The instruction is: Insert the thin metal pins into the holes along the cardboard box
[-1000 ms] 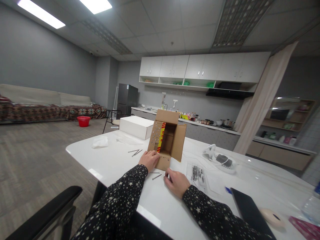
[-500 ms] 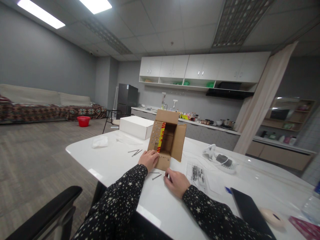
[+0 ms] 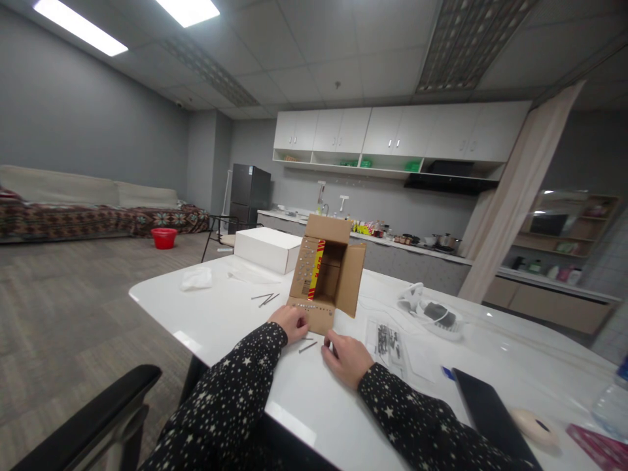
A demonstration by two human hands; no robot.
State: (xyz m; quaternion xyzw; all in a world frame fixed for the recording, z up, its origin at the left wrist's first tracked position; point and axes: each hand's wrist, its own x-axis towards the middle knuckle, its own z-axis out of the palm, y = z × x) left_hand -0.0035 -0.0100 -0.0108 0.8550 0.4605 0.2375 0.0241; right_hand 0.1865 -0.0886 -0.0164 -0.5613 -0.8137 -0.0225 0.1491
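An open brown cardboard box [image 3: 328, 271] lies on its side on the white table [image 3: 230, 320], its opening toward me, with rows of small holes in its left and bottom flaps. My left hand [image 3: 292, 322] rests just below the bottom flap with its fingers curled; what they pinch, if anything, is hidden. My right hand [image 3: 346, 357] lies on the table right of the flap, fingers folded in and thumb up. A loose nail [image 3: 308, 347] lies between the hands. Two more nails [image 3: 265, 299] lie left of the box.
A clear bag of screws [image 3: 387, 340] lies right of my right hand. Also on the table are a white box [image 3: 267, 248], a crumpled white bag [image 3: 196, 279], a white device [image 3: 432, 313] and a black tablet [image 3: 490, 418]. A black chair arm [image 3: 88, 422] is at lower left.
My left hand has slid down off the box's bottom flap toward the table, baring the row of holes there. The right hand and the box have stayed put.
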